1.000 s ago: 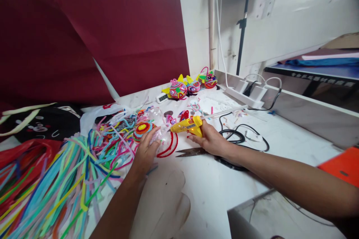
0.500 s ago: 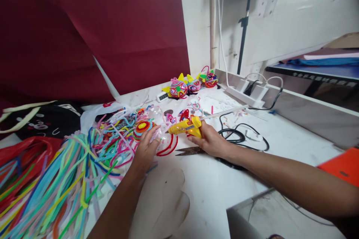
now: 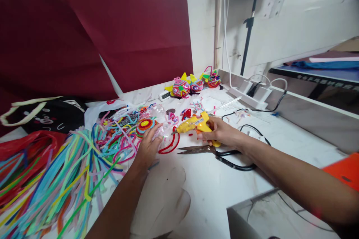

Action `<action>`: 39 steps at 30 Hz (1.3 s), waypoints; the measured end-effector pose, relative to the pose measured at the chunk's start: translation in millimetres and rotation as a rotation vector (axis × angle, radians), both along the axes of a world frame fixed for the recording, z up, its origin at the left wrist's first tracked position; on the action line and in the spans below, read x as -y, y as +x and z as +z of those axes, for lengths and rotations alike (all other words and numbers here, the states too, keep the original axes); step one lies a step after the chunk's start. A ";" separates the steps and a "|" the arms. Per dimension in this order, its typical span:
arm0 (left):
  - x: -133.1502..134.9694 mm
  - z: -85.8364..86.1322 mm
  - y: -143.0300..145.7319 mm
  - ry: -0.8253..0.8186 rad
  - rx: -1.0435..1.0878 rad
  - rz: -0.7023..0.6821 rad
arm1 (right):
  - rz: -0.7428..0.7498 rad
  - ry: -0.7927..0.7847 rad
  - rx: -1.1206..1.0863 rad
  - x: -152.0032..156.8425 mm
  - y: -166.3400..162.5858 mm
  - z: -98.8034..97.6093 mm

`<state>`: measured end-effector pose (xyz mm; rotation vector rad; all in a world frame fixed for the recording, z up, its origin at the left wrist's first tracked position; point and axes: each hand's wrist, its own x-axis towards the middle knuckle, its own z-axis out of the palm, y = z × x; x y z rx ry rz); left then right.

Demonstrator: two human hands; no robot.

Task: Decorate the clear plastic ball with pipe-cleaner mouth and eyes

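Observation:
My left hand [image 3: 150, 143] is closed around a clear plastic piece [image 3: 166, 131], rounded like a ball; its far side is partly hidden by my fingers. Against that hand is a coiled disc of pipe cleaner [image 3: 145, 126] in yellow, red, orange and blue. A yellow hot glue gun [image 3: 193, 123] is gripped in my right hand [image 3: 214, 130], its nozzle pointing left beside the clear plastic. From its back sticks a pale glue stick [image 3: 226, 105]. Curved red pipe cleaners [image 3: 169, 149] lie just below the nozzle. Under my right hand, scissors [image 3: 196, 150] with dark handles rest on the table.
A large bundle of pipe cleaners [image 3: 64, 179] covers the left side, with a black bag [image 3: 45, 115] behind. Three decorated pipe-cleaner figures [image 3: 181, 87] stand at the back near a small white timer [image 3: 165, 95]. A power strip [image 3: 249, 97] and black cable [image 3: 260, 130] lie right.
The glue gun has drawn slightly right from the clear plastic, and its back end tilts higher. More of the scissors shows. The whole view has shifted a little.

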<state>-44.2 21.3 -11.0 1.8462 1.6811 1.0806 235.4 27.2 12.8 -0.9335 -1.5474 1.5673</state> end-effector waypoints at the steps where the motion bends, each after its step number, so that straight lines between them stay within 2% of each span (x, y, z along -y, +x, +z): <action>1: -0.1 0.2 0.0 0.002 -0.002 -0.001 | 0.007 -0.020 0.007 -0.9 3.3 0.4; 5: 0.2 1.3 0.6 0.017 -0.013 -0.017 | 0.080 -0.089 0.105 -4.6 14.3 -4.4; 8: 1.3 2.6 1.6 0.028 -0.023 -0.034 | 0.090 -0.027 0.322 -4.7 18.8 -5.9; 11: 3.2 4.7 2.6 0.033 -0.030 -0.043 | 0.031 0.178 0.663 -0.9 20.8 1.9; 13: 4.3 6.0 2.9 0.031 -0.035 -0.048 | -0.069 0.372 0.855 2.0 20.3 12.0; 15: 4.6 6.6 2.6 0.028 -0.038 -0.053 | -0.175 0.539 0.939 2.6 16.4 24.0; 17: 4.4 6.4 1.6 0.022 -0.039 -0.060 | -0.188 0.627 0.883 -1.2 7.1 35.1; 21: 2.8 4.1 -1.3 0.027 -0.044 -0.069 | -0.049 0.533 0.669 -22.7 -26.4 45.3; 22: 2.4 3.5 -1.9 0.036 -0.045 -0.076 | -0.029 0.468 0.640 -29.7 -35.7 45.1; 24: 1.8 2.6 -3.0 0.053 -0.045 -0.096 | 0.055 0.234 0.537 -42.9 -51.9 42.6; 27: 1.4 1.8 -4.1 0.062 -0.049 -0.117 | 0.119 0.126 0.471 -56.8 -66.4 38.3; 32: 1.1 1.1 -4.8 0.073 -0.047 -0.136 | 0.149 0.061 0.420 -64.2 -70.6 35.0; 39: 2.0 0.8 -5.0 0.073 -0.035 -0.150 | 0.110 0.022 0.376 -65.4 -73.8 29.6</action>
